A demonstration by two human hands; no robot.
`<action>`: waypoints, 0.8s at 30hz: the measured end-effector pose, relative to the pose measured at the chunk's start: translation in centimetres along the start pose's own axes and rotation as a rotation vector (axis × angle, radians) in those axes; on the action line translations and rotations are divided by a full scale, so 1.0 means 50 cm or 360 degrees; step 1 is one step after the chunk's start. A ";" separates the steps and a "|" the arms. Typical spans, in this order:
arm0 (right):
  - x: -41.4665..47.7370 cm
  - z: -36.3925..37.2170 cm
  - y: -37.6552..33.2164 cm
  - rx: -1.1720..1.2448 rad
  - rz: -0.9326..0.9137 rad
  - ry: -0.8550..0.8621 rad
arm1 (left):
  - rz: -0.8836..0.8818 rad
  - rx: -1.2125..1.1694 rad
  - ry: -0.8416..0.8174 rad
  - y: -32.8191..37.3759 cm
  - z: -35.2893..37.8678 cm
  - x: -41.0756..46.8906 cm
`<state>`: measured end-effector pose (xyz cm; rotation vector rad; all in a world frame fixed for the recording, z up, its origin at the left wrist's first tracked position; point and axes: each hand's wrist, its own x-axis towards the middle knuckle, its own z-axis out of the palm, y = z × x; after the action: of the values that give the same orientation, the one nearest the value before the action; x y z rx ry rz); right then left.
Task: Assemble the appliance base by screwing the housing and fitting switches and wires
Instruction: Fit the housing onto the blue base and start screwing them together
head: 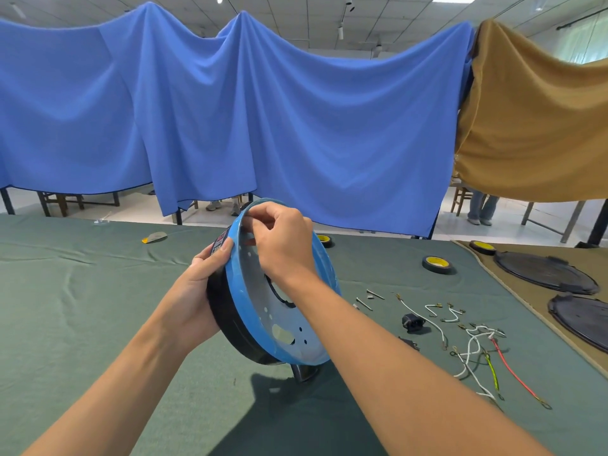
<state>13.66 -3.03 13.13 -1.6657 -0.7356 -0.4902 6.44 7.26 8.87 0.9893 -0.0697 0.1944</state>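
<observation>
A person's two bare forearms reach in from the bottom of the frame over a table [82, 291] covered in wrinkled dull-green cloth. At the centre they hold a round housing [260, 301] tipped up on its edge, clear of the cloth: a shallow drum with a glossy black outer wall, a smooth bright-blue rim, and a flat grey metal floor pierced with small round holes and a larger dark opening. The left hand [200, 291] grips the drum's left side, fingers curled behind the black wall and thumb laid over the blue rim. The right hand [283, 241] sits at the top of the rim with fingers bent tight, seemingly pinching the blue edge; the fingertips are partly hidden.

To the right on the cloth lie thin metal screws [368, 299], a small black socket part [413, 322], and loose wires [473, 343] in white, red and yellow-green. A black tape roll [437, 264] lies beyond them. Blue fabric [230, 110] hangs in soft folds across the background
</observation>
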 end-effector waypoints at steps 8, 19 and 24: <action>-0.012 0.022 0.036 -0.0304 0.0050 -0.0311 | -0.0166 -0.0285 -0.0024 -0.051 -0.022 -0.006; -0.006 0.082 0.095 -0.0672 0.0228 -0.0883 | -0.0344 -0.0464 0.0117 -0.095 -0.124 -0.001; 0.011 0.096 0.105 -0.0824 0.0183 -0.1039 | -0.0456 -0.0469 0.0138 -0.082 -0.161 0.007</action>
<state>17.39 1.16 8.74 -2.3854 -1.0292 -0.0328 7.36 11.83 1.15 0.6863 0.1198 -0.0365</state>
